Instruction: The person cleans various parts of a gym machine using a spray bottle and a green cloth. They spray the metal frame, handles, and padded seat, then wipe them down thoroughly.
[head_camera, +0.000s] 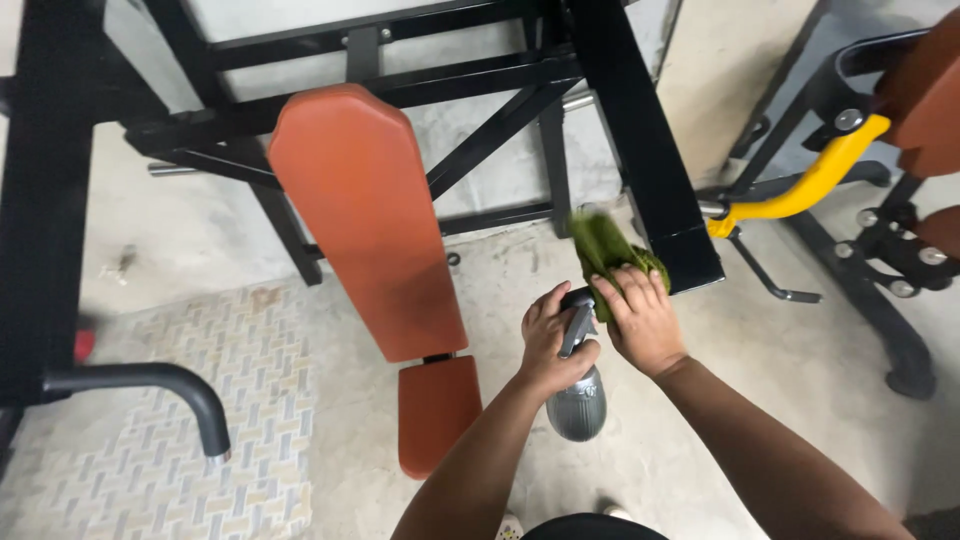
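The person's left hand (553, 340) is wrapped around the neck of a grey spray bottle (577, 400), fingers curled over its dark trigger head, so most of the nozzle is hidden under the knuckles and only the ribbed, rounded body shows below the fist. The right hand (640, 318) sits just right of the bottle, touching its top, and is closed on a green cloth (603, 247); the cloth bunches up above the fingers and its lower part is lost under the palm — how much of it is folded inside the grip cannot be told. Both forearms run out of the bottom edge. Left of the bottle lies one orange bench (370, 215) in two pads, a long back pad and a short seat pad below it, tilted across the view. Above and behind the bottle stands a black steel frame (640, 130), its uprights cut off at the top; one thick post ends just right of the cloth, nearly touching it. Right of the bottle, well apart, one yellow curved handle (810, 185) joins a second machine with orange padding, mostly out of frame, its chrome knobs too small to count surely. Far left of the bottle a black curved bar (160, 385) hangs over a patterned floor mat (170, 440). Below the bottle a pale shoe tip barely shows.
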